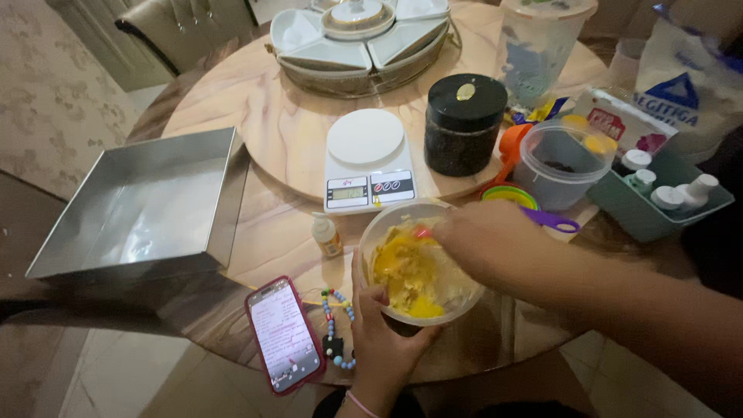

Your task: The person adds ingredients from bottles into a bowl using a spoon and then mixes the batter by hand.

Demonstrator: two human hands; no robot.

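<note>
Shiny metal pan [147, 205] (marble-look glossy table [286, 139]).

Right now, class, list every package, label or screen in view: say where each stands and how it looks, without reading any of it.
Phone: table's near edge, left of the left hand; red case, lit pale screen.
Kitchen scale: behind the mixing bowl; white, small grey display.
Flour bag: far right; white, blue triangle.
Small packet: beside the bag; white, red label.
Black jar: right of the scale; gold lid sticker.

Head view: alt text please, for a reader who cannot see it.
The left hand steadies a clear bowl of yellow batter while the right hand reaches into it. A kitchen scale, phone and metal pan sit nearby.
</note>
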